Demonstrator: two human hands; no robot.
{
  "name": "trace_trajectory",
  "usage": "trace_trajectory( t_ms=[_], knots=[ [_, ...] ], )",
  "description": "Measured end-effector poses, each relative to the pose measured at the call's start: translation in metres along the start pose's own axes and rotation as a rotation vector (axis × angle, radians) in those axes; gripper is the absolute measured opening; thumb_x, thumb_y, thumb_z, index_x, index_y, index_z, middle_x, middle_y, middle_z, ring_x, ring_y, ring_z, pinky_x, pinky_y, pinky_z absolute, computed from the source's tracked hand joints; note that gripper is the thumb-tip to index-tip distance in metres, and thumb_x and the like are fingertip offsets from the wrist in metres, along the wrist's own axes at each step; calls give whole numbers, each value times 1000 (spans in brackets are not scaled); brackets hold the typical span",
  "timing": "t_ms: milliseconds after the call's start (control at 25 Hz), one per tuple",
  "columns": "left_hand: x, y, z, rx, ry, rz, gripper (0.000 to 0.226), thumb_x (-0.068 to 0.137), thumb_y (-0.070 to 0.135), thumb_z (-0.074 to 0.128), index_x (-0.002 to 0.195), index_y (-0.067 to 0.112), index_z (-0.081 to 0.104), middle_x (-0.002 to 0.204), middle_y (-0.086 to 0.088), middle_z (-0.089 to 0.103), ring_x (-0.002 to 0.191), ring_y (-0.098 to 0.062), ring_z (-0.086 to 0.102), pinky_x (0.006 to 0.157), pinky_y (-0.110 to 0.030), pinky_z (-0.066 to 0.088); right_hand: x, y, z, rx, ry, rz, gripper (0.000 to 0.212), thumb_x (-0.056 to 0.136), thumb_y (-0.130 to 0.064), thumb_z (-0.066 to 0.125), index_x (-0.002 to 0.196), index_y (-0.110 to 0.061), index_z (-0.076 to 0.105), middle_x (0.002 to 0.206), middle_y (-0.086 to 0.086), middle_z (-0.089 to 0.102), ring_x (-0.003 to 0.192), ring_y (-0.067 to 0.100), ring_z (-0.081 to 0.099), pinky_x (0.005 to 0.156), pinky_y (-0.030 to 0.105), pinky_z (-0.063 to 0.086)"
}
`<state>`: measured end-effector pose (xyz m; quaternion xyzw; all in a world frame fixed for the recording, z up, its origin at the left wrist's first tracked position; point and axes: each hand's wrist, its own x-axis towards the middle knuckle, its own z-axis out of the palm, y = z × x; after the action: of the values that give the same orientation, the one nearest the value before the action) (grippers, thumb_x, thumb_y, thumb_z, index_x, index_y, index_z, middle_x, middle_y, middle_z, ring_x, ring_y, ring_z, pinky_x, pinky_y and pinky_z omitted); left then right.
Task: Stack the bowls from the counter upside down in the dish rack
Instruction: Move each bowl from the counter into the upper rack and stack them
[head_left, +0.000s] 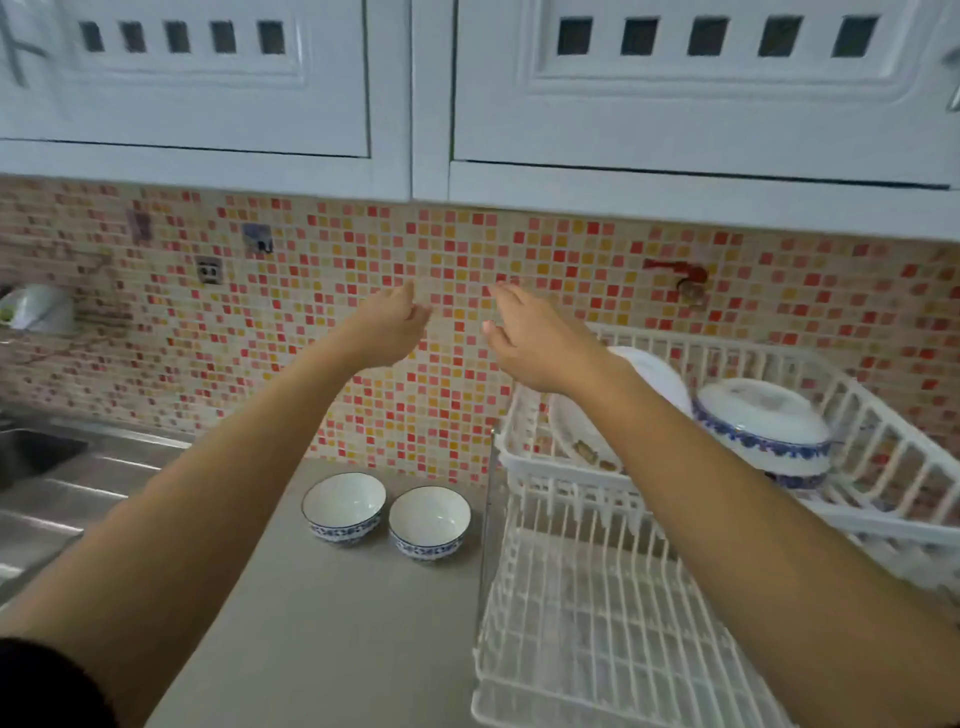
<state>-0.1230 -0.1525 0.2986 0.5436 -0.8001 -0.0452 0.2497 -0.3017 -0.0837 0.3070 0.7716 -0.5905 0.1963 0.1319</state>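
Two small white bowls with blue patterned sides stand upright side by side on the grey counter, the left bowl (343, 507) and the right bowl (429, 522). To their right is the white dish rack (582, 613); its upper tier holds blue-rimmed bowls (763, 426) stacked upside down and a white plate (660, 374). Both arms reach forward, high above the bowls. My left hand (390, 325) and my right hand (530, 338) hover in front of the tiled wall, fingers apart, holding nothing.
A steel sink (47, 467) lies at the left. White wall cabinets (405, 93) hang overhead. The mosaic tile wall carries a power socket (209, 270) and a red tap (685, 283). The rack's lower wire tier holds nothing visible.
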Motion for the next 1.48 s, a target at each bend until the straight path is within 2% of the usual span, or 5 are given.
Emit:
trace_trajectory(
  t_ms=[280,560,960,1240,1480],
  knots=[
    [6,-180,2,121,-103,-222,58,99,40,27,143,2,25,147,-19,36,131,-35,38,105,-43,34,86,-134,121,72,-179,117,52,98,-29,35,144,-7,25,148,12,34,130,30,39,100,43,39],
    [0,-285,91,101,-385,-275,50,101,28,26,135,-9,34,139,-27,41,126,-37,42,99,-40,37,74,-177,308,349,-479,662,62,95,-39,42,140,2,30,144,16,36,130,31,41,103,38,37],
    [-1,-365,263,-24,-531,-454,49,100,36,24,127,-1,42,126,-23,52,115,-36,51,92,-37,41,81,-170,477,1111,-342,1331,71,94,-46,40,143,3,23,142,20,40,121,37,51,101,43,45],
    [6,-367,292,-185,-483,-511,35,98,21,31,118,-5,44,122,-27,55,112,-38,52,89,-36,41,79,-163,494,870,-323,1357,38,92,-9,41,120,16,49,123,30,56,111,39,56,90,36,46],
    [20,-382,232,-250,-398,-488,38,90,4,39,128,0,37,125,-22,53,111,-36,54,80,-34,46,80,-180,453,1248,-111,1118,46,86,11,38,131,3,34,124,21,47,91,35,57,64,39,58]
  ],
)
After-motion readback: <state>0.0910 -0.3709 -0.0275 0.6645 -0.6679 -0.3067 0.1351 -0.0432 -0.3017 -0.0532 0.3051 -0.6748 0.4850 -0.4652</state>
